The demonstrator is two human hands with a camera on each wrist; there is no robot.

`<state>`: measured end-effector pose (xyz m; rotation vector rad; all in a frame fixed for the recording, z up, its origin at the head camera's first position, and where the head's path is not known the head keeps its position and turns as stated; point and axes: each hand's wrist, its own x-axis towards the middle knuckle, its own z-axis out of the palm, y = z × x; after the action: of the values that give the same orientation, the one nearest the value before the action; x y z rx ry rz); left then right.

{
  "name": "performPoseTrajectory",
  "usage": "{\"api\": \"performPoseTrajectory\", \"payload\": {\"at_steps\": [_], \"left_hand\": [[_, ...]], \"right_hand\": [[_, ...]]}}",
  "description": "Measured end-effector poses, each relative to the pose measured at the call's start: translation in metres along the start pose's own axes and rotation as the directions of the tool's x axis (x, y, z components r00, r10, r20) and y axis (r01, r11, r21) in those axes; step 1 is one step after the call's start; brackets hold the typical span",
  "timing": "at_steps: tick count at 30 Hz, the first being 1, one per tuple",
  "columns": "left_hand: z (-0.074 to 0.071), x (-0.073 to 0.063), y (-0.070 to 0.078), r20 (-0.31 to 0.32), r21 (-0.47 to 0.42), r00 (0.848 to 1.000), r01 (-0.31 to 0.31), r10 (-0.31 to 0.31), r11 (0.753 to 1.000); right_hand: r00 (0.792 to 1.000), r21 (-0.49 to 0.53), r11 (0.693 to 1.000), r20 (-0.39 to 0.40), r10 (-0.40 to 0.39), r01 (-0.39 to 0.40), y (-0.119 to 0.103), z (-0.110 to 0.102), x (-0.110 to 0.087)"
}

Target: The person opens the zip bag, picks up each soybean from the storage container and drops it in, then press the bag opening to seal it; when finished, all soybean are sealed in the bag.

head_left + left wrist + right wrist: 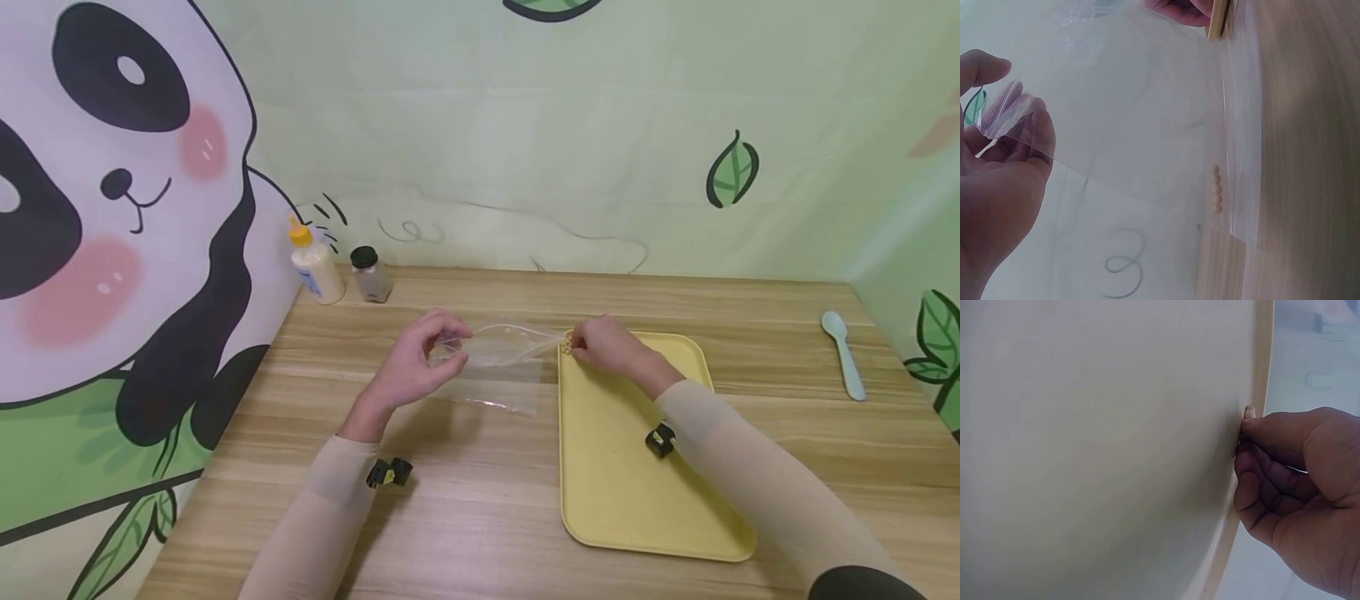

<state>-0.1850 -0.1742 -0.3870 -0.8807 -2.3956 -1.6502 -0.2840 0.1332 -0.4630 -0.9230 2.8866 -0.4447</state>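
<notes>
A clear plastic bag [491, 379] stretches between my hands, its mouth parted into a narrow oval. My left hand [420, 360] holds its left end, with plastic draped over the curled fingers [1038, 125] and the thumb apart from them. At the far left corner of the yellow tray [607, 475], my right hand [611, 346] pinches the bag's right end. Small pale beads [567, 343] show right beside those fingertips; whether they are gripped too is unclear. In the left wrist view, a short row of round beads [1217, 189] appears low on the plastic, inside or behind it.
At the table's back left stand a squeeze bottle [318, 275] with a yellow cap and a small jar [372, 279] with a black lid. A pale blue spoon [845, 357] lies at the right. The patterned wall cloth [480, 167] borders the wooden table [465, 517].
</notes>
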Motion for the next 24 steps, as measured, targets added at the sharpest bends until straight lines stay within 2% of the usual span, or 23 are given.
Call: {"api": "performPoseTrajectory", "payload": {"at_steps": [15,24], "left_hand": [[0.0,0.0,-0.001,0.0,0.005,1.0,0.0,0.0,1.0],[-0.002,0.0,-0.002,-0.002,0.013,1.0,-0.003,0.003,1.0]], "right_hand": [[1.0,0.025,1.0,0.017,0.0,0.0,0.002,-0.001,-0.001],[1.0,0.051,0.999,-0.007,-0.004,0.004,-0.004,-0.011,-0.001]]}}
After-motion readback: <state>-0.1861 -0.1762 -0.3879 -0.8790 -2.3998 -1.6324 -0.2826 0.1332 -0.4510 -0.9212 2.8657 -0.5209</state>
